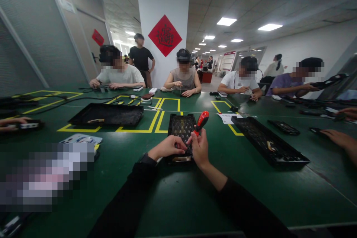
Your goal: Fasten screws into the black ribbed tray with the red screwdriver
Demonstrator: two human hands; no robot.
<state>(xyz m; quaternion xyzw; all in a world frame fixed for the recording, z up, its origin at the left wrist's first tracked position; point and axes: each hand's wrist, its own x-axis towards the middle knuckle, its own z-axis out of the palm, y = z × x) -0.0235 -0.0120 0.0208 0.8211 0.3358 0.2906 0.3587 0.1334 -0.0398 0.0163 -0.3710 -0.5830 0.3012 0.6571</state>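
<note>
My right hand (200,147) is closed around a red and black screwdriver (202,122), its handle tilted up to the right. The shaft points down toward my left hand (170,146), whose thumb and fingers are pinched together near the tip; what they hold is too small to make out. Both hands are over a black plastic tray (178,119) with rows of small light marks or pieces inside. A tan brush-like piece (180,159) lies at its near end, partly below my hands.
Larger black trays stand at left (111,113) and right (272,145). A flat black part (283,127) and a white paper (226,118) lie at right. A plastic bag (83,138) lies at left. Co-workers sit across the green table (178,200); other people's hands reach in from both sides.
</note>
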